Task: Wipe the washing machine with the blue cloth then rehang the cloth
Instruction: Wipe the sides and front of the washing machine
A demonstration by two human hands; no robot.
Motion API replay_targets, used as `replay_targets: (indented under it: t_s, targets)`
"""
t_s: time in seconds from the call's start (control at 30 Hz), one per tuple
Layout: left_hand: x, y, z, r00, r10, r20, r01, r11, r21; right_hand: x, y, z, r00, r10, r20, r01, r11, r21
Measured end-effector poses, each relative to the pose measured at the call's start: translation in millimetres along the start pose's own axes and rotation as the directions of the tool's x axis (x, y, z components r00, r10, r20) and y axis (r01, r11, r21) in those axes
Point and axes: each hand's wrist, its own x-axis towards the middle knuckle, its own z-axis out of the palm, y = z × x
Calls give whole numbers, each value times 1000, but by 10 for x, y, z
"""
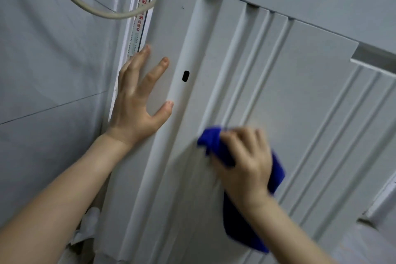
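The white ribbed side panel of the washing machine (267,75) fills most of the view, seen tilted. My right hand (244,163) presses a bunched blue cloth (240,227) flat against the panel's lower middle; the cloth sticks out past my fingers and hangs below my wrist. The hand is blurred. My left hand (137,100) lies flat on the panel's left edge with fingers spread, holding nothing. A small black slot (185,76) sits just right of its fingertips.
A white pipe with red printed lettering (137,34) runs along the machine's left edge. A beige hose (90,7) curves across the grey tiled wall (42,70) at the upper left. Crumpled white material (85,233) lies in the gap at the bottom left.
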Motion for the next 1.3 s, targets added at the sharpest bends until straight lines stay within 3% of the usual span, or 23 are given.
replay_targets:
  t_s: [0.07,0.2,0.3,0.43,0.57,0.67,0.8,0.9,1.0,1.17,1.3]
  targets:
    - [-12,28,18,1000,-13,-13,13,1000,-25,-345,-95,54,998,2,60,-2,1000,-5]
    - [-4,74,42,1000,-14,-25,13,999,-39,-69,-127,95,999,51,7,-51,998,-20]
    - [-15,70,40,1000,-23,-20,22,999,-26,669,-94,97,981,145,-132,-143,990,19]
    - [-5,57,47,999,-17,-29,17,1000,-21,1736,-90,148,899,297,-322,-314,949,-3]
    - [-25,14,63,999,-6,-34,5,1000,-9,1959,-195,301,824,374,-425,-439,896,-63]
    - [-17,9,68,999,9,-47,-9,1000,-2,1956,-187,284,822,428,-376,-473,880,-32]
    - [-11,12,72,998,5,-55,-6,1000,-15,1914,-207,126,862,473,-184,-453,881,138]
    - [-12,5,88,998,2,-63,-3,1000,-17,1859,-189,1,886,459,-64,-426,862,276]
    - [-9,3,101,998,1,-63,-2,1000,-15,1842,-138,-93,909,415,-47,-380,868,320]
    - [-4,14,98,996,13,-83,-14,1000,-6,1771,55,-113,961,88,-264,-98,995,-26]
    - [3,34,88,997,5,-81,-7,1000,-14,1712,181,-14,974,-109,-200,93,992,-88]
